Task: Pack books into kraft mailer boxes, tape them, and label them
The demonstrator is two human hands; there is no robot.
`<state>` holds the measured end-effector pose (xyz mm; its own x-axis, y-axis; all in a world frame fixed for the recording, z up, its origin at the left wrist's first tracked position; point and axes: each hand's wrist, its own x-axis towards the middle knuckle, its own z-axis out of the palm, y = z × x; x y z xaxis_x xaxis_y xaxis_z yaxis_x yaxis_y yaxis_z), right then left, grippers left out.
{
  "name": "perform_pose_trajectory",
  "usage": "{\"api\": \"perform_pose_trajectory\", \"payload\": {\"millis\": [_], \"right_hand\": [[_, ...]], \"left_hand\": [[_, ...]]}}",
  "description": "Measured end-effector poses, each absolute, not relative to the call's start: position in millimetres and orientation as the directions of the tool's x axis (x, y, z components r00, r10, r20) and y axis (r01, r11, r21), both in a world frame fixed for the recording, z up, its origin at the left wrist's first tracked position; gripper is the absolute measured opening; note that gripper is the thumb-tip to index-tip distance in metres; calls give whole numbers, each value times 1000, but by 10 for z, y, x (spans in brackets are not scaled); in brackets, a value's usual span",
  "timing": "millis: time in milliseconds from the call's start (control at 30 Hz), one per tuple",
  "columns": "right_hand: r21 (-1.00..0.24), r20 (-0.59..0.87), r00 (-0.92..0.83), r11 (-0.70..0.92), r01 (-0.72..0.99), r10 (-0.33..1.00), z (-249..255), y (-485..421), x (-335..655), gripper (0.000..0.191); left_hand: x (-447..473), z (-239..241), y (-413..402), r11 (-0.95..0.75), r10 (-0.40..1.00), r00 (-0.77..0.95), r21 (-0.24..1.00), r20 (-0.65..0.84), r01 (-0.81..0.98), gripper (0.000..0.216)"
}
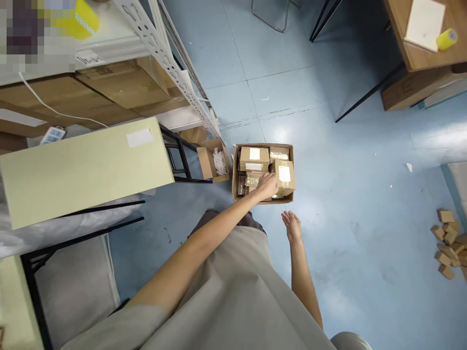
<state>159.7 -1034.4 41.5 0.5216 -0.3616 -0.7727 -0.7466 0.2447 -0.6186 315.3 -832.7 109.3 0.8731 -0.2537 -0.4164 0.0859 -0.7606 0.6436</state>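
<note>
Grey shirt (237, 291) fills the bottom of frame; both bare arms run up from it toward centre. Left hand (268, 184) is down inside the open carton (262, 145), which sits on the blue floor (328, 160) mid-frame. Its fingers curl onto the small brown boxes packed there, right against the tilted labelled box (285, 176) at the carton's right side. Can't tell if the hand has closed on anything, since the knuckles hide the contact. Right hand (292, 225) hangs just below the carton's lower right corner, apart from it, fingers loosely spread, holding nothing. A second labelled box (254, 156) lies flat at the carton's upper left.

Outward: a smaller open box (209, 163) with white bits sits just left of the carton. Pale green tabletop (87, 170) is at frame left, with a metal rack (171, 63) above it. A loose pile of little brown boxes (448, 240) is at the right edge, well apart.

Risks, my read:
- The tilted box looks propped, not seated. A nudge from the left hand could tip it over the carton wall.
- A one-handed pull on packed boxes could drag their neighbours along.
- The reach is long and low and the carton is unbraced, so it could slide on the smooth floor.
</note>
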Motion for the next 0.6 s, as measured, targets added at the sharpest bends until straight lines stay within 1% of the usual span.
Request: {"api": "perform_pose_trajectory", "payload": {"millis": [133,233,367,433,500,600], "right_hand": [[-672,-728,626,114,-731,-280,462,-10233,1813,52],[-705,-699,689,22,-709,-194,514,-10070,2059,57],[-740,-667,741,-46,-671,-75,641,-9721,2378,62],[-756,-649,760,-90,-649,-25,733,-9485,2506,65],[-783,-615,787,-148,-604,40,848,-9202,2606,66],[-845,-523,833,-236,-479,181,1081,-8677,2683,66]], "left_hand": [[2875,1012,-7935,-751,-163,878,634,-450,185,45],[2630,1022,-7601,-695,-81,890,666,-449,273,42],[2230,1121,-7018,-508,100,875,732,-473,454,34],[1998,1199,-6697,-424,190,858,748,-477,510,31],[1749,1292,-6383,-341,281,842,772,-461,536,30],[1353,1462,-5948,-197,408,807,822,-426,534,28]]}}
